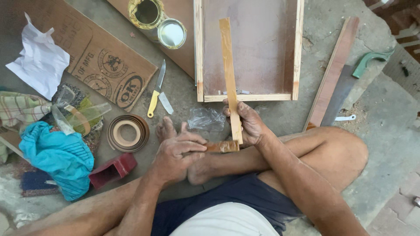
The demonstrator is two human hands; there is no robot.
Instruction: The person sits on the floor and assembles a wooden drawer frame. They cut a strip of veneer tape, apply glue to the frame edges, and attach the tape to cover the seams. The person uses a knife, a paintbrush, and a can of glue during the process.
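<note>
— While the right hand [249, 124] pins the long wooden strip [230, 78] near its lower end, where does the strip lie?

— It runs upward from the person's foot [199, 168], its far end over the shallow wooden tray [297, 52] on the floor [385, 113]; the fingers are closed round it, seemingly to keep it steady; its face looks glossy and yellowish, as if coated.

— And the left hand [177, 155]?

— It presses a short brown wood piece [222, 146] against the foot, fingers narrow and curled on top; the piece meets the strip's lower end at a right angle, the foot serving as a rest.

— What sits round them?

— A crumpled clear plastic bag [206, 119] just beyond the toes; a yellow-handled knife [156, 89] and a coil of thin edging band [127, 132] to the left; further up, an open tin [147, 12] with its lid [172, 33] beside it; a handsaw [345, 85] and a plank [332, 72] lie right of the tray; blue cloth [57, 157] lies bunched at far left.
</note>
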